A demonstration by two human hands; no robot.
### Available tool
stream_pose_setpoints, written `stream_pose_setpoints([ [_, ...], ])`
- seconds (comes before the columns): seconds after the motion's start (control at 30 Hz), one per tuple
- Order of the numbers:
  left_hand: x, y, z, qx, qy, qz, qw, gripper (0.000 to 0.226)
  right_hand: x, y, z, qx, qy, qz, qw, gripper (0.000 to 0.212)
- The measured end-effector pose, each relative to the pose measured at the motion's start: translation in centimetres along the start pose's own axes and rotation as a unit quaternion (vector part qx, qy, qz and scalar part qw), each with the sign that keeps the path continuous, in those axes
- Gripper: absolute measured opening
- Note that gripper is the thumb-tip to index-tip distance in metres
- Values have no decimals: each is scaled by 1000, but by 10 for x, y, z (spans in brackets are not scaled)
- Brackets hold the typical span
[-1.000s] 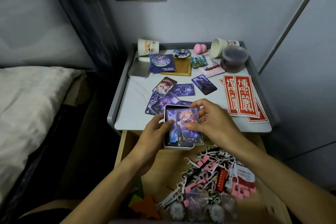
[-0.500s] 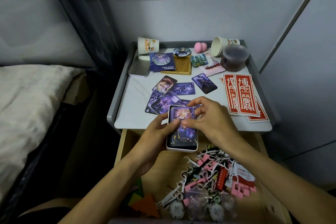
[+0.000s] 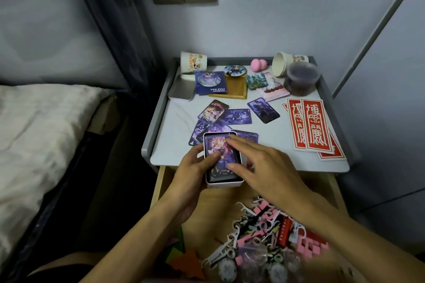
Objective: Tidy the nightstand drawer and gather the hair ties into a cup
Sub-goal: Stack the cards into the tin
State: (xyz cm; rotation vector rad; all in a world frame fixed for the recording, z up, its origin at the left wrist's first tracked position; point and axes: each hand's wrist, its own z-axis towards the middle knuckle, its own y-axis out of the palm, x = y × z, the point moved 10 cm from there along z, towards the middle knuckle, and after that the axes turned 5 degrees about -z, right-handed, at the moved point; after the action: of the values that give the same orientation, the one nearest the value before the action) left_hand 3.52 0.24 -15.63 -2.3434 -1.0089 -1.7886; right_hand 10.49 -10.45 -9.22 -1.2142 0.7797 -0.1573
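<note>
The small white rectangular box (image 3: 224, 183) is held out over the gap between the grey-rimmed white nightstand top (image 3: 179, 126) and the open wooden drawer (image 3: 207, 209); if the hold were loosened, the box could be dropped into the drawer and its cards spilled. The purple picture card (image 3: 218, 146) on top of the stack could be bent or left askew if it is pressed unevenly. The loose purple cards (image 3: 238, 116) spread just beyond the box could be swept towards the left edge by a careless reach.

The box is gripped by the left hand (image 3: 190, 174) from its left side, with the thumb laid over the near-left rim onto the card and the fingers curled beneath. The right hand (image 3: 264, 167) is spread fairly wide with the fingers nearly straight; the card is touched and pressed flat by the fingertips, and nothing is pinched.

The hair ties cannot be picked out with certainty; they are judged to lie within the tangled heap of white picks, pink clips and small rings (image 3: 259, 236) at the near right of the drawer. An upright printed paper cup (image 3: 193, 62) is seen at the far left of the nightstand top, well apart from that heap.
</note>
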Motion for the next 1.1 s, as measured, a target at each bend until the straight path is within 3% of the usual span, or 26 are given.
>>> stream_pose_setpoints([
  [0.2, 0, -11, -2, 41, 5, -6, 999, 28, -24, 20, -1, -19, -33, -89, 995, 58],
  [0.37, 17, -35, 2, 117, 25, -42, 992, 29, -3, 3, 9, 25, 8, 65, 998, 51],
  [0.43, 35, -55, 3, 166, 43, -79, 982, 27, 20, -6, 23, 56, 53, 27, 997, 46],
  [0.57, 57, -79, -2, 215, 72, -106, 968, 19, 61, 17, 55, -64, 145, -132, 979, 66],
  [0.77, 60, -84, -5, 221, 39, -135, 965, 28, 70, 28, 60, -146, 199, -190, 950, 69],
  [0.87, 63, -83, -6, 209, 44, -128, 968, 23, 80, 24, 51, -174, 246, -158, 940, 73],
  [0.97, 66, -83, -8, 204, 47, -123, 970, 23, 88, 17, 44, -181, 261, -110, 942, 62],
  [1.1, 67, -87, -9, 215, 46, -128, 967, 26, 59, 10, 62, -145, 175, 67, 971, 53],
])
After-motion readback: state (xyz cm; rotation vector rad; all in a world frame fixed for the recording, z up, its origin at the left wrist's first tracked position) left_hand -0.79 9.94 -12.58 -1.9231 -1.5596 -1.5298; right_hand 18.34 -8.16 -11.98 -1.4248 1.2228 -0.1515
